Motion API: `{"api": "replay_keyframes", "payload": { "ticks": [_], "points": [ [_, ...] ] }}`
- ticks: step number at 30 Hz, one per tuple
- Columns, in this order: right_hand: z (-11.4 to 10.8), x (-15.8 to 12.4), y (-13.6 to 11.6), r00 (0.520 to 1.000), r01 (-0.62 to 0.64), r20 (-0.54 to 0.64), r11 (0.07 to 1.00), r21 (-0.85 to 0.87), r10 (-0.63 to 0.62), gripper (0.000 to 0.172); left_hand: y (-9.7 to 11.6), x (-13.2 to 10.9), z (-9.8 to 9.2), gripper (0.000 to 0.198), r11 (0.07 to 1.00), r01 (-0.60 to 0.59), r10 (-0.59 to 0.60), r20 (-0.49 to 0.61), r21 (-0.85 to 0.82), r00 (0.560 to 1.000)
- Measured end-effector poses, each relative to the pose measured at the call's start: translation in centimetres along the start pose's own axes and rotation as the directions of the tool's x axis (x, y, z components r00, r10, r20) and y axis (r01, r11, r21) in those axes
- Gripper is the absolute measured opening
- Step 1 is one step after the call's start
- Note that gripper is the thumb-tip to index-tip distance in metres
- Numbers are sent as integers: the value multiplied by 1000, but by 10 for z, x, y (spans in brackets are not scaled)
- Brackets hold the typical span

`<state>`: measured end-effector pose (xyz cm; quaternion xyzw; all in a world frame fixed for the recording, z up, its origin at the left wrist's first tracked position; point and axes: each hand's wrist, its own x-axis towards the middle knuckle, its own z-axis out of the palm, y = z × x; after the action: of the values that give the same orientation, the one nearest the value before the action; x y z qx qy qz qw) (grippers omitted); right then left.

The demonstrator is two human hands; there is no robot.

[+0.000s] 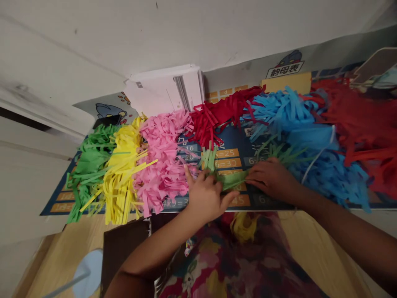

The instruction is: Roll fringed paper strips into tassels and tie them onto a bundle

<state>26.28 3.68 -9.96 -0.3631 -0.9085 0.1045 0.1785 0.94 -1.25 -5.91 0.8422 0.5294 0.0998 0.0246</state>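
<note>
A strip of green fringed paper (229, 179) lies across the dark blue number mat (238, 140) in the middle of the table. My left hand (206, 194) presses down on the strip's left part with fingers spread and its thumb out to the right. My right hand (271, 178) lies on the strip's right part, fingers curled down over it. The green fringes stick up behind both hands.
Piles of fringed paper ring the mat: green (89, 165), yellow (122, 174), pink (163, 165), red (217, 116), blue (310, 136) and more red (362, 120). A stack of white paper (167, 89) leans against the wall. The table's front edge runs just below my hands.
</note>
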Motion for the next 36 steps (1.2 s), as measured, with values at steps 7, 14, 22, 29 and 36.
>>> {"api": "replay_keyframes", "payload": {
  "ticks": [7,14,22,29,36],
  "points": [
    [-6,0,0,996,60,-64,998,-31,-62,30,0,1,7,13,999,9,-7,-36,54,999],
    [-3,-18,-10,988,113,-98,989,-90,-122,27,-25,-8,21,9,981,-179,160,-199,-79,967],
    [2,-13,-3,991,-127,-34,988,93,131,36,-31,3,18,21,951,-3,-26,-87,-308,996],
    [5,-6,-8,971,-234,-45,971,41,236,33,-26,14,26,24,964,98,-109,-30,-249,994],
    [7,-1,-9,957,-289,-9,957,13,289,31,-26,17,34,25,982,104,-112,-45,-160,993]
  ]
}}
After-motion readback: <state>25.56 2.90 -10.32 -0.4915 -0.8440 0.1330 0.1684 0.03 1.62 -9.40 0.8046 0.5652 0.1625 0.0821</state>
